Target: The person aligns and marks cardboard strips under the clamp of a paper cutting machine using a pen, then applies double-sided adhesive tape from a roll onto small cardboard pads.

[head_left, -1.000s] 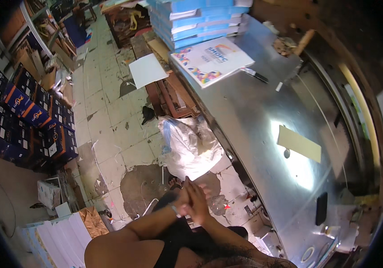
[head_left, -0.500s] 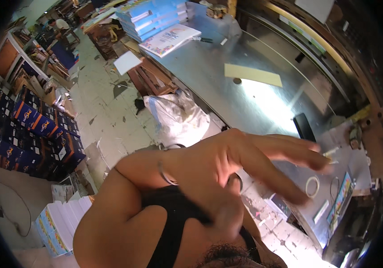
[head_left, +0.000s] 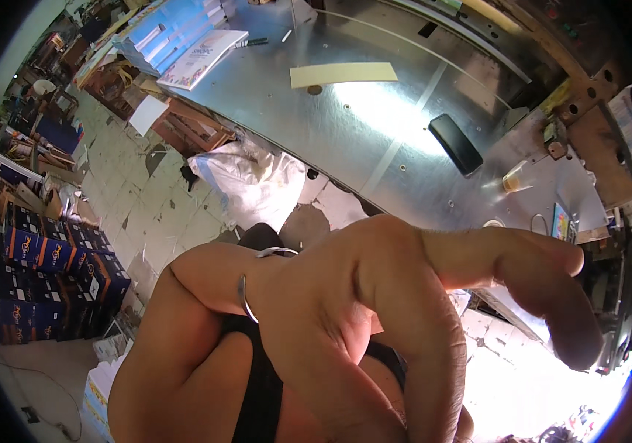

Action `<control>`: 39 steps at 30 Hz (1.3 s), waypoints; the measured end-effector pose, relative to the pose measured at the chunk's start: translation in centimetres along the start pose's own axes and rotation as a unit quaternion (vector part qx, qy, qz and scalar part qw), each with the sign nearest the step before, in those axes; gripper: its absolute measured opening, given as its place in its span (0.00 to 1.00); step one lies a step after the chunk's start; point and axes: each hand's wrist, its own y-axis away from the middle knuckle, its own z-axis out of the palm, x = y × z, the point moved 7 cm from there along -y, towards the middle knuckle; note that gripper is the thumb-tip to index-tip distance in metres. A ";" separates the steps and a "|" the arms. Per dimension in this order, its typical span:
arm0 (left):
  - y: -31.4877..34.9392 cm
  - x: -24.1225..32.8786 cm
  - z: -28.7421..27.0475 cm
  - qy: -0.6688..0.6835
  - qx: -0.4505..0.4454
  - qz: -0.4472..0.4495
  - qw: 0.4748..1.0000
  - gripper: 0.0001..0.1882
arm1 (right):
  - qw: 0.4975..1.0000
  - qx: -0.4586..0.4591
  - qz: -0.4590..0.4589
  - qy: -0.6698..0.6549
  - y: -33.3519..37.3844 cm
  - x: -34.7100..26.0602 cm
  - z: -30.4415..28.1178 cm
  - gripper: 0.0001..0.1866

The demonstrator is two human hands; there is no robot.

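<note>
My left hand (head_left: 360,295) fills the lower middle, very near the camera, its forearm bent in from the lower left. A silver bangle (head_left: 246,299) circles the wrist. The fingers are bent and spread apart, and nothing shows between them. Some fingertips run down past the lower edge. Beyond the hand lies a metal-topped table (head_left: 382,151), apart from it. On the table rest a black phone (head_left: 454,144), a pale yellow strip (head_left: 345,74) and a small glass with a tan drink (head_left: 513,179). I do not see my right hand.
Stacked blue-and-white books (head_left: 168,35) and a white-covered booklet (head_left: 205,59) occupy the table's far left. A white sack (head_left: 253,184) stands on the floor by the table's edge. Dark printed boxes (head_left: 50,255) are piled at the left, with a cable (head_left: 43,373) on the floor before them.
My left hand has come closer, its fingers now bent downward more. The view has shifted, so the table and books sit further left and higher. The drink glass and phone show more fully.
</note>
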 end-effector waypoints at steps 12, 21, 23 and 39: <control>3.5 -1.2 -15.3 -0.046 0.085 -0.028 0.995 0.05 | 0.999 -0.027 0.028 -0.027 -5.4 -2.3 1.8 0.21; 13.0 0.3 -44.4 -0.858 0.126 -0.214 0.451 0.42 | 0.987 -0.033 0.155 0.004 -8.5 -2.5 2.8 0.22; 15.8 0.3 -49.0 -0.825 0.127 -0.269 0.481 0.46 | 0.979 -0.063 0.195 -0.015 -9.0 -4.4 2.4 0.22; 15.8 -2.2 -40.5 -0.094 0.246 -0.514 0.816 0.33 | 0.867 0.235 0.198 -0.393 -25.2 -18.8 -11.6 0.49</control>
